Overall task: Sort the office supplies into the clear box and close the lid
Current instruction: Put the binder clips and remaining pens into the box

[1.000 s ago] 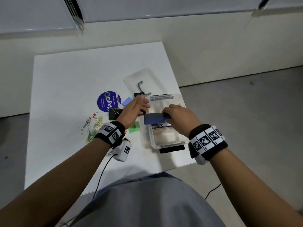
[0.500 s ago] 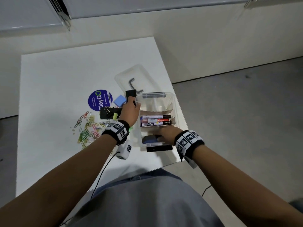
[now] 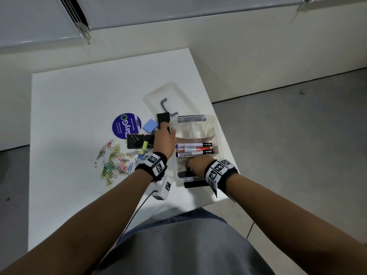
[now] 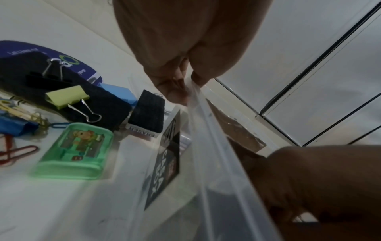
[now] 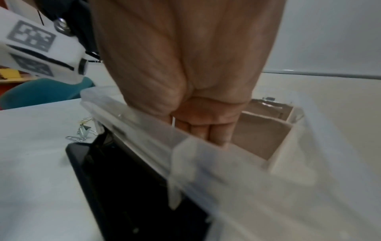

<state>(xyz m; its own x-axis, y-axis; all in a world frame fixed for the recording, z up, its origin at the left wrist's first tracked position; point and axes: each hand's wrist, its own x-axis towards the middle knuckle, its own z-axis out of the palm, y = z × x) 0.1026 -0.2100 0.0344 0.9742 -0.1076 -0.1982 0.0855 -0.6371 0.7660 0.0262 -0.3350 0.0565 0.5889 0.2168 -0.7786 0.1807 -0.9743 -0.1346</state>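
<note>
The clear box (image 3: 217, 133) stands near the table's front right corner, split by cardboard dividers. Three markers (image 3: 193, 149) lie in its middle compartment. My left hand (image 3: 165, 135) pinches the box's left rim (image 4: 198, 104) between thumb and fingers. My right hand (image 3: 195, 167) reaches down into the nearest compartment, its fingers (image 5: 203, 130) on a dark blue block (image 3: 183, 174) at the bottom. The rim hides the fingertips in the right wrist view. The clear lid (image 3: 168, 96) lies behind the box.
Left of the box lie a black eraser (image 3: 163, 117), blue sticky notes (image 3: 150, 125), a round purple pack (image 3: 126, 126), binder clips (image 4: 70, 97), a green case (image 4: 76, 150) and several coloured paper clips (image 3: 115, 161). The table's right edge (image 3: 224, 135) runs close beside the box.
My right hand carried the dark blue block from above the box's middle down into the nearest compartment and stays on it. The left hand keeps its hold on the left rim.
</note>
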